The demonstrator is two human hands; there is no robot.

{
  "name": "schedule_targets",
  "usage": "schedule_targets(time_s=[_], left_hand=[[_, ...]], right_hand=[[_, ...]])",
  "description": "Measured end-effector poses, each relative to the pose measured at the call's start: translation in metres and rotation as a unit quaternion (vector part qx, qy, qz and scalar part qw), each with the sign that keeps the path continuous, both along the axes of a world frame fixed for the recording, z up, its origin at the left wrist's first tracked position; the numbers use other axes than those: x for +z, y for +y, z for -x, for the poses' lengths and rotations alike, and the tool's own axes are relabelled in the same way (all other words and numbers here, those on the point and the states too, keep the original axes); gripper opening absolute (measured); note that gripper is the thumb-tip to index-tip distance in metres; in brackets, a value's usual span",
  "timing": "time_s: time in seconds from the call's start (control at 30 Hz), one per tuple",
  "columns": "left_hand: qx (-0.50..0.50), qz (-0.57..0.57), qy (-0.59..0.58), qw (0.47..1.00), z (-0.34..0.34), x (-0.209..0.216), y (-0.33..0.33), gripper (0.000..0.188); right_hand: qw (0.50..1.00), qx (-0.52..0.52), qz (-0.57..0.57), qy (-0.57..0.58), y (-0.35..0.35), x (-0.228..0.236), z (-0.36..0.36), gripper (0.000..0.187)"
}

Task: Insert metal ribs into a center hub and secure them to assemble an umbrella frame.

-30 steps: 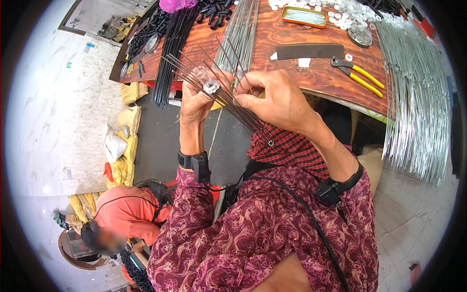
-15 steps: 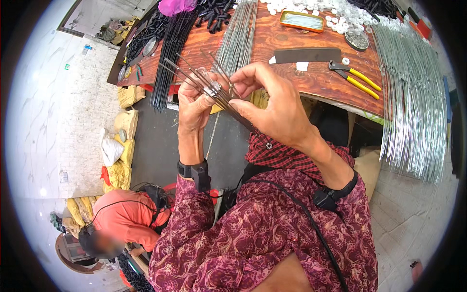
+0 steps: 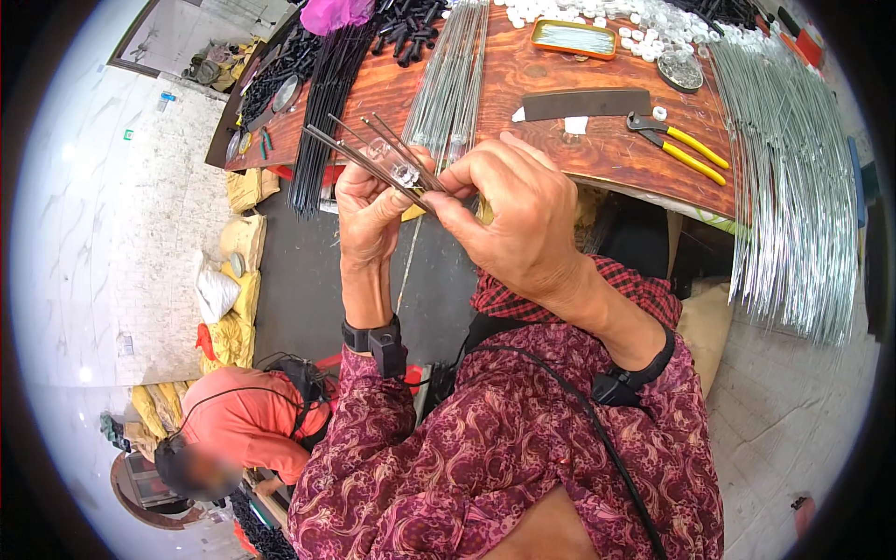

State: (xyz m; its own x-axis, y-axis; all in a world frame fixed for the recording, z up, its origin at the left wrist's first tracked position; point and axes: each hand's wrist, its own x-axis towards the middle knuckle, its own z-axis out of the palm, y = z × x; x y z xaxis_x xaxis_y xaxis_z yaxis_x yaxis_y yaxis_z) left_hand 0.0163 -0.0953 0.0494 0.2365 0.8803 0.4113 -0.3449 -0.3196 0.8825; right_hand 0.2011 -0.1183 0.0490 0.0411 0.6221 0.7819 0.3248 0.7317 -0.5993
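The thumb and forefinger of the right hand (image 3: 513, 210) were drawn nearly together on a slim bundle of thin dark rods (image 3: 347, 149), near the bundle's lower end in view; its other fingers were curled in. The left hand (image 3: 366, 210) had its fingers bent and its thumb laid over the near side, closed around a clear, fluted plastic piece (image 3: 405, 175) with the rods against it. Whether the rods ran through that piece or beside it could not be told. The rods slanted from upper left to lower right, their free tips fanned slightly apart, raised in front of the table's near edge.

Each wrist wore a black strap, the left one (image 3: 375, 345) and the right one (image 3: 635, 371) both bearing a small box. On the reddish wooden table (image 3: 532, 154), beyond the hands, lay a bundle of silver rods (image 3: 453, 70) and, to its left, a bundle of black rods (image 3: 327, 98). To the right were a dark flat strip (image 3: 588, 105), yellow-handled pincers (image 3: 689, 151) and a small white ring (image 3: 660, 113). Farther back stood an orange-rimmed tray (image 3: 537, 40); silver wires (image 3: 793, 205) hung over the right edge. At lower left, a co-worker in a coral top (image 3: 247, 411) bent forward.
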Motion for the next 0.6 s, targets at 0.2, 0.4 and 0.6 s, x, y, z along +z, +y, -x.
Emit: schedule_targets(time_s=[0.2, 0.4, 0.6], left_hand=[[0.004, 0.021, 0.005, 1.0, 0.0013, -0.0033, -0.0002, 0.046], [0.023, 0.019, 0.015, 0.999, -0.0013, -0.0029, -0.0007, 0.044], [0.016, 0.029, 0.018, 0.999, -0.0054, -0.002, -0.001, 0.041]], right_hand=[[1.0, -0.016, 0.001, -0.006, -0.0011, 0.0015, -0.0001, 0.019], [1.0, 0.003, 0.009, 0.02, 0.002, -0.0008, -0.0013, 0.019], [0.999, -0.006, 0.021, 0.029, 0.002, -0.0013, -0.0006, 0.02]])
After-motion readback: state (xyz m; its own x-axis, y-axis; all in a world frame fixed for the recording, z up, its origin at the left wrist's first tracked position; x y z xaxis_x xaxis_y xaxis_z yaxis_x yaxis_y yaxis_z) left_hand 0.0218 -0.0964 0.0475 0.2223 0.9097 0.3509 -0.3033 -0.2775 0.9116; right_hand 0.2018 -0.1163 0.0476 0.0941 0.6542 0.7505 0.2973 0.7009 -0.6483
